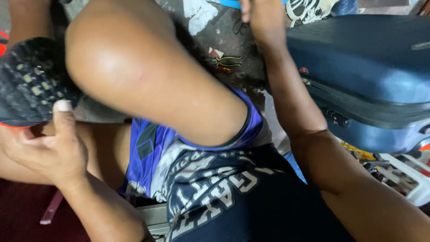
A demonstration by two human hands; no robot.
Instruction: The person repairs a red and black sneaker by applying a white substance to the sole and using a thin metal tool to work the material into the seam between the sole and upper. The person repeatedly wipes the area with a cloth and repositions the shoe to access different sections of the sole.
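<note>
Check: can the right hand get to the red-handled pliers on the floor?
Probably yes. The right hand is stretched out past the raised knee, and the pliers lie uncovered just below it, beside the blue suitcase.

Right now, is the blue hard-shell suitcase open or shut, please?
Shut: the blue hard-shell suitcase shows both shell halves meeting along its dark zipper seam, no gap.
</note>
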